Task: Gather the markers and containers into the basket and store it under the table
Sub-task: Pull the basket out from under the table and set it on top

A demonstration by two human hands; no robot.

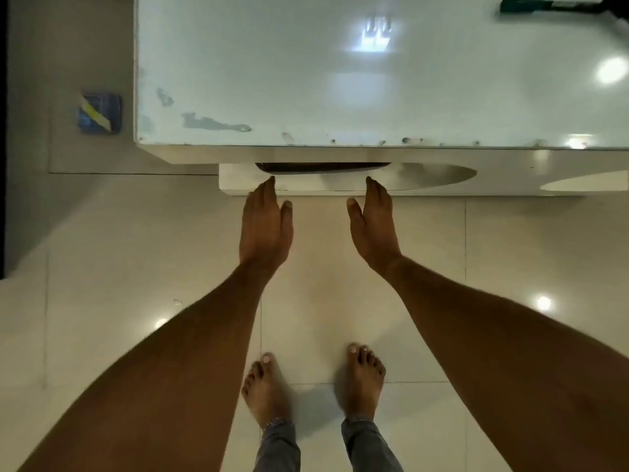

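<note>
While the basket sits under the table, left hand, right hand spread empty, green marker on top.

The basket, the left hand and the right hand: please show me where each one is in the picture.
basket (323, 167): head view, on the dark rim showing under the table edge.
left hand (265, 226): head view, on the back of the hand.
right hand (372, 226): head view, on the back of the hand.

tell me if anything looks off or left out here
A green marker lies on the table at its far right, not in the basket, which is nearly hidden underneath. The table's front edge is chipped.
</note>
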